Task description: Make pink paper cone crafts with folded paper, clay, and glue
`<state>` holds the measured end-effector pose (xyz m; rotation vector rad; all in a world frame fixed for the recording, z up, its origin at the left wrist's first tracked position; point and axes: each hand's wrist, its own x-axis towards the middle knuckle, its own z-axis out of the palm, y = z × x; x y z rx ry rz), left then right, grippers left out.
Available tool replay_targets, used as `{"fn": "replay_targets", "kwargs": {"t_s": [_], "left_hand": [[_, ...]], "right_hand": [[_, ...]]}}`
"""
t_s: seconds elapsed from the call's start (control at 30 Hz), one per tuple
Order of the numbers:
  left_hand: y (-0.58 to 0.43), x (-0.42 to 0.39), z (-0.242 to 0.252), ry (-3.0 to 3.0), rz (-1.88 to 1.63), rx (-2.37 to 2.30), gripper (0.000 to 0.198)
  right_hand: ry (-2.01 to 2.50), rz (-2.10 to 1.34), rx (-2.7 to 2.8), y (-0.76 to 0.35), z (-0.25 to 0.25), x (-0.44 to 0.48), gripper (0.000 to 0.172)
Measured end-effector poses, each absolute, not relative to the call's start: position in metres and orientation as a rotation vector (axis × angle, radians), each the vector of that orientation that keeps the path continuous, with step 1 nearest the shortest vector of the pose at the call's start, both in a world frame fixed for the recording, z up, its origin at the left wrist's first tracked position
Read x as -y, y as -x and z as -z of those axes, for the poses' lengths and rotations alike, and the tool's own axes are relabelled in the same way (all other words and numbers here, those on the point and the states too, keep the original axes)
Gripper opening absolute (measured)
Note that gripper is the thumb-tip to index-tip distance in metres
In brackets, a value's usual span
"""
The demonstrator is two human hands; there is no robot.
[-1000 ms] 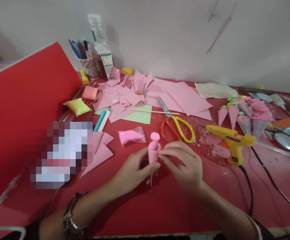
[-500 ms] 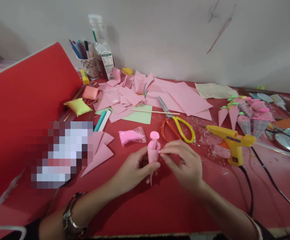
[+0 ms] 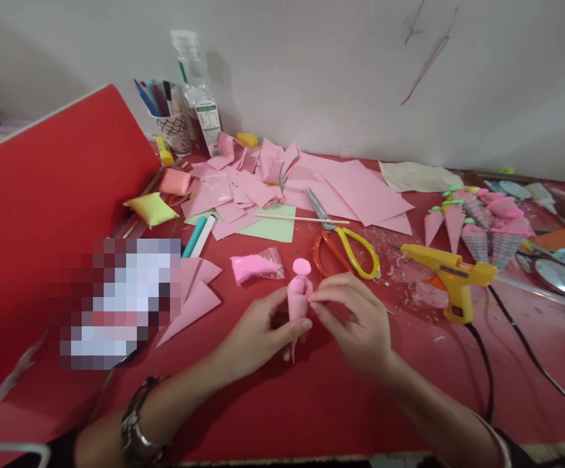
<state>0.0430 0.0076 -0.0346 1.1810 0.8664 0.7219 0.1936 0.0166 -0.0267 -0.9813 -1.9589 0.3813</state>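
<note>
A small pink paper cone with pink clay pieces round its top stands upright in my left hand, its thumb and fingers closed round the lower part. The tip points down. My right hand is pinched at the cone's upper right edge, touching pink clay there; how much lies between the fingertips is too small to tell. Just behind the hands lies a clear packet of pink clay. Scissors with red and yellow handles lie behind my right hand.
A yellow glue gun with a black cord lies right. Finished cones stand behind it. Pink paper, a bottle and a pen cup are at the back; a red board leans left, near a blurred-out object.
My right hand has shifted very slightly left, and its fingertips press closer against the cone's rim. My left hand holds the cone as before.
</note>
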Motion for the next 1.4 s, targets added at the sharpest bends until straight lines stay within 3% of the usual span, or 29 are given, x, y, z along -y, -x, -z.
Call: {"fn": "replay_targets", "kwargs": {"t_s": [0.2, 0.5, 0.7, 0.9, 1.1, 1.4], "left_hand": [[-0.041, -0.007, 0.034, -1.28, -0.778, -0.9, 0.011], [-0.019, -0.023, 0.028, -1.472, -1.301, -1.198, 0.014], [-0.015, -0.03, 0.033, -1.514, -1.151, -1.379, 0.015], [-0.017, -0.028, 0.037, -1.553, -1.086, -1.388, 0.018], [-0.015, -0.032, 0.04, -1.533, -1.172, -1.387, 0.019], [-0.017, -0.032, 0.041, -1.577, -1.114, -1.396, 0.02]], "right_hand": [[1.016, -0.484, 1.836, -0.196, 0.027, -0.02, 0.011], [1.18, -0.645, 2.108, -0.184, 0.032, -0.048, 0.017], [1.237, -0.678, 2.282, -0.171, 0.034, -0.068, 0.015], [1.273, -0.963, 2.083, -0.167, 0.038, -0.075, 0.015], [1.409, -1.479, 1.866, -0.165, 0.031, -0.081, 0.011], [1.388, -1.078, 2.149, -0.161, 0.036, -0.077, 0.01]]}}
